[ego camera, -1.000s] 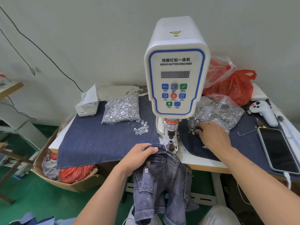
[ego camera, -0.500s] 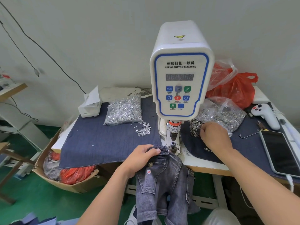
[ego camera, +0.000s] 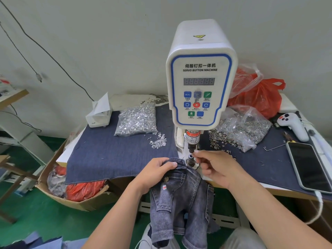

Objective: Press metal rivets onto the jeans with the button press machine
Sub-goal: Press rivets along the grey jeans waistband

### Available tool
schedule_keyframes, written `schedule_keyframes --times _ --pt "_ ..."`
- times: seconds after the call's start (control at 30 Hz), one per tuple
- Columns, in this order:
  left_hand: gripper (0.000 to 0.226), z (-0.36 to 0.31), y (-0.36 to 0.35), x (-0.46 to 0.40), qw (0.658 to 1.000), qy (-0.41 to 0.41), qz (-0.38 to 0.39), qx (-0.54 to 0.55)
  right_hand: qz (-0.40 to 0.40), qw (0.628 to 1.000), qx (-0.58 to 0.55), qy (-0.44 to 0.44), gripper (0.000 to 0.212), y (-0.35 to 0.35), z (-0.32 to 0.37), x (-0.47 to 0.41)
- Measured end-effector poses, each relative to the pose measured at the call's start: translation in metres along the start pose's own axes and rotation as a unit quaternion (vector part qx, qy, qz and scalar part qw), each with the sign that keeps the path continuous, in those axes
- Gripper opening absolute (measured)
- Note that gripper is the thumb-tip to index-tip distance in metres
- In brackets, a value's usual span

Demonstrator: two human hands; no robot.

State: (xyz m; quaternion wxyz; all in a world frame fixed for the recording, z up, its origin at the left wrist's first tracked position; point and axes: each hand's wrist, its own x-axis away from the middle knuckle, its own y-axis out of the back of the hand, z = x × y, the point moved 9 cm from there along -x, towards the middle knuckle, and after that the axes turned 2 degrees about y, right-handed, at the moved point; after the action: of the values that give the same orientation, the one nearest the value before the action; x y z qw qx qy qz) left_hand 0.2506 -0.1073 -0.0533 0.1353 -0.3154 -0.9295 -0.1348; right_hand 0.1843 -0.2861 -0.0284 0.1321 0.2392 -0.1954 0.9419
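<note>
Carton (ego camera: 53,193): sitting on green floor at far left, holding orange plastic and grey scraps.
Tissue box (ego camera: 99,115): resting at back left corner of denim cloth (ego camera: 111,155), one sheet sticking up.
Left rivet bag (ego camera: 137,120): lying on denim cloth, full of silvery tack-like pieces; small loose heap (ego camera: 159,141) spilling just beside its right corner.
Left hand (ego camera: 154,174): gripping waistband of jeans (ego camera: 179,198), thumb on top of band, fingers curling under; holding band up at table edge, just left of lower die (ego camera: 190,159).
Jeans: hanging down off front edge of table, small grey pair, waistband touching machine base area, legs dangling between forearms.
Button press machine (ego camera: 200,78): standing upright at centre, white housing with blue-outlined panel, display reading dark; punch (ego camera: 192,149) sitting apart above lower die.
Right hand (ego camera: 215,168): pinching something small between thumb and forefinger right at lower die; piece itself too small to identify.
Right rivet bag (ego camera: 246,126): lying open on cloth to right of machine, ring-shaped metal pieces spilling toward press.
Orange bag (ego camera: 260,97): slumping behind right rivet bag, against wall.
White controller (ego camera: 294,126): lying near right table edge.
Phone (ego camera: 309,168): lying face up at far right, cable plugged in at near end.
</note>
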Motion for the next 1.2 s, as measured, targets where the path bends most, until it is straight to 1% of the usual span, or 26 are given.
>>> schedule_keyframes --times 0.1,0.23,0.53,0.63,0.67,0.7,0.73,0.77,0.8,0.83,0.87,0.9,0.93,0.97,1.0,1.03,1.07,1.1,1.13,1.2 --pt "0.038 0.0 0.001 0.0 1.0 -0.004 -0.007 -0.005 0.011 0.997 -0.061 -0.037 0.01 -0.008 -0.007 0.0" --pt "0.034 -0.001 0.002 0.0 1.0 -0.003 -0.005 -0.007 0.027 0.991 -0.12 -0.056 0.009 -0.011 -0.01 0.001" --pt "0.033 -0.002 0.001 0.002 1.0 0.0 -0.005 -0.002 0.017 0.988 -0.145 -0.054 0.013 -0.013 -0.01 0.0" --pt "0.033 -0.004 0.001 0.003 1.0 -0.001 -0.005 -0.002 0.033 0.987 -0.15 -0.048 0.015 -0.013 -0.011 0.002" --pt "0.031 -0.004 0.0 0.004 1.0 -0.002 0.0 0.001 0.04 0.988 -0.144 -0.042 0.012 -0.011 -0.01 0.004" --pt "0.028 -0.005 -0.001 0.005 1.0 -0.002 0.011 0.012 0.045 0.991 -0.126 -0.028 0.013 -0.01 -0.008 0.006" --pt "0.026 -0.006 -0.004 0.007 0.999 -0.001 0.032 0.026 0.043 0.995 -0.091 -0.005 0.021 -0.006 -0.006 0.008" --pt "0.025 -0.007 -0.008 0.011 0.998 -0.002 0.059 0.034 0.032 0.999 -0.032 0.024 0.024 0.0 -0.003 0.011" --pt "0.024 -0.01 -0.012 0.015 0.996 -0.004 0.088 0.031 0.012 0.996 0.05 0.067 0.018 0.007 0.002 0.013" --pt "0.022 -0.012 -0.017 0.02 0.993 -0.008 0.117 0.015 -0.005 0.982 0.148 0.116 0.013 0.013 0.009 0.018" --pt "0.018 -0.016 -0.022 0.026 0.99 -0.015 0.143 -0.003 -0.012 0.953 0.251 0.169 0.013 0.015 0.016 0.023" --pt "0.015 -0.02 -0.025 0.031 0.985 -0.025 0.167 -0.018 0.004 0.915 0.34 0.219 0.014 0.011 0.021 0.03" --pt "0.013 -0.026 -0.028 0.037 0.982 -0.035 0.186 -0.025 0.04 0.873 0.414 0.254 0.015 0.005 0.021 0.036" --pt "0.011 -0.033 -0.03 0.042 0.978 -0.046 0.2 -0.026 0.079 0.839 0.471 0.262 0.022 0.0 0.018 0.042" --pt "0.01 -0.041 -0.031 0.046 0.975 -0.059 0.211 -0.024 0.122 0.818 0.504 0.249 0.033 -0.002 0.012 0.046" --pt "0.01 -0.048 -0.03 0.049 0.973 -0.075 0.218 -0.023 0.166 0.818 0.508 0.214 0.04 -0.004 0.006 0.05" --pt "0.011 -0.054 -0.029 0.052 0.971 -0.089 0.221 -0.024 0.202 0.822 0.502 0.178 0.039 -0.004 0.0 0.051" --pt "0.013 -0.057 -0.029 0.054 0.969 -0.099 0.223 -0.025 0.222 0.826 0.493 0.156 0.03 -0.003 -0.003 0.052" --pt "0.014 -0.058 -0.027 0.055 0.969 -0.102 0.224 -0.024 0.233 0.826 0.491 0.153 0.02 -0.003 -0.002 0.052" --pt "0.018 -0.054 -0.023 0.055 0.972 -0.095 0.216 -0.016 0.236 0.832 0.477 0.16 0.009 -0.004 0.0 0.05"
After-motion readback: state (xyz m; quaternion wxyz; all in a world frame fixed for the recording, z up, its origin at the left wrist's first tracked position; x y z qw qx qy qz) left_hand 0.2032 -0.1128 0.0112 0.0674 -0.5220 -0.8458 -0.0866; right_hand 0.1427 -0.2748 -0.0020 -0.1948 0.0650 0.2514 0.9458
